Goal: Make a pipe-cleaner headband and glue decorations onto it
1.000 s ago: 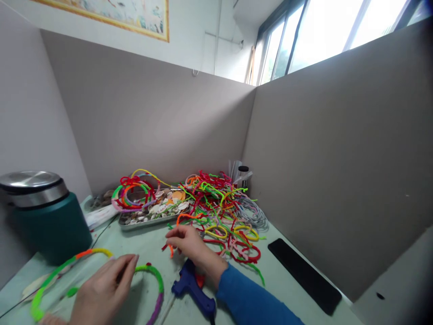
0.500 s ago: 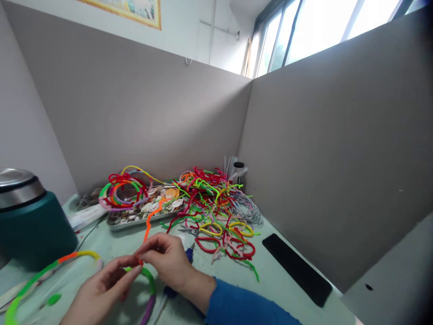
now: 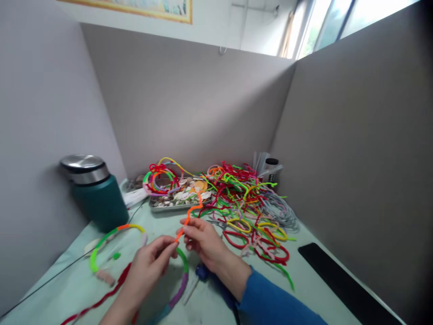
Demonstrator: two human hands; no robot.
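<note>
My left hand (image 3: 150, 266) pinches the lower end of an orange pipe cleaner (image 3: 194, 208) against the green tip of a fuzzy multicoloured hoop (image 3: 183, 282), which curves through purple to blue below. Close beside it, my right hand (image 3: 206, 243) has thumb and fingers closed on the same orange pipe cleaner, whose crinkled free end points up toward the tray. Left of my hands lies a green, orange and yellow curved length (image 3: 110, 234); my left hand hides whether it joins the hoop. Under my left forearm runs a red twisted strand (image 3: 101, 298).
A metal tray (image 3: 169, 207) of buttons carries several wrapped hoops (image 3: 162, 178). Right of it are piled pipe cleaners (image 3: 233, 185), red-handled scissors (image 3: 235, 239) and yellow-handled scissors (image 3: 239, 225). A teal flask (image 3: 98, 198), a blue tool (image 3: 203, 271) and a black strip (image 3: 341, 275) surround my hands.
The view has swung left, so everything sits further right. My right fingers have slid up the orange pipe cleaner, a little away from my left fingertips. More of the hoop shows.
</note>
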